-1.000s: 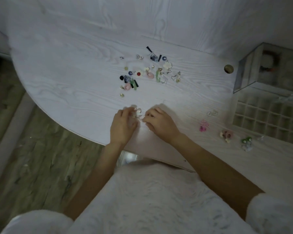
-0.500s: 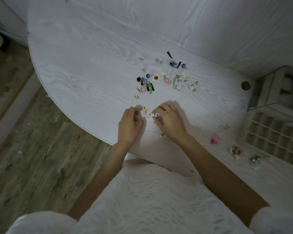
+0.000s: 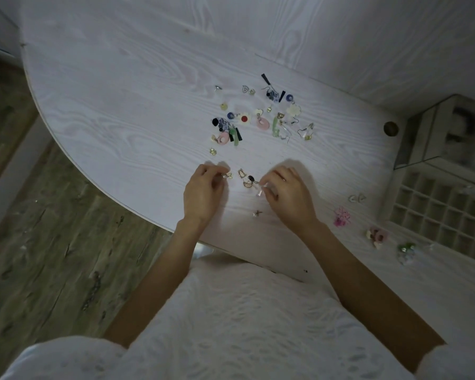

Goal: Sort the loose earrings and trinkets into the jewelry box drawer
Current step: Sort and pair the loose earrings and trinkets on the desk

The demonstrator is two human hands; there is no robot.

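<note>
White-wood table [image 3: 126, 111]: both hands near front edge, pinching trinkets.

A white woodgrain table [image 3: 126, 86] — over grey-brown plank floor [image 3: 52, 270].

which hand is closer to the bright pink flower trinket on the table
Right. The right hand lies just left of the pink flower trinket in the picture, pinching a small earring. The left hand is farther left, beyond the right.

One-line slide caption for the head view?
Both hands, left and right, pinch small earrings beside the loose pile.
</note>
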